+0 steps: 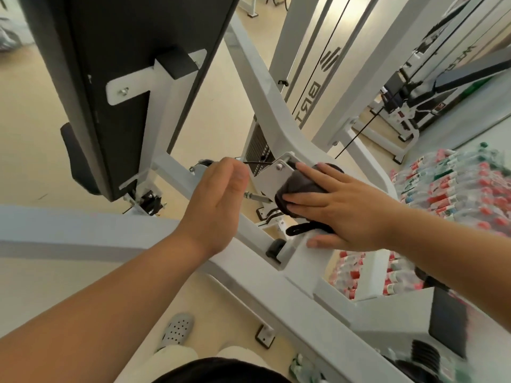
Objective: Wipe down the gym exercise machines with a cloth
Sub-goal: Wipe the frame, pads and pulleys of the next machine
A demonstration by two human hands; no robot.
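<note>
A person leans over a white machine [272,114], both bare arms stretched forward. The right hand [351,214] lies flat on a dark cloth [298,185], with straight, spread fingers [309,201], and presses it onto the white beam [304,261] of the machine. The cloth sits just beside a grey bracket [272,175] that has a bolt [281,167] in it. A dark loop of the cloth comes out under the palm. The left hand [215,200] is released, its fingers straight and together, seen from the edge. It holds nothing and hovers near the bracket; I cannot tell if it touches the beam. On the left stands the black pad [124,78] of the machine. On the right lie many packed bottles [456,189] with red and green caps. Lower down, a grey shoe [178,328] with holes stands on the beige floor [33,134].
</note>
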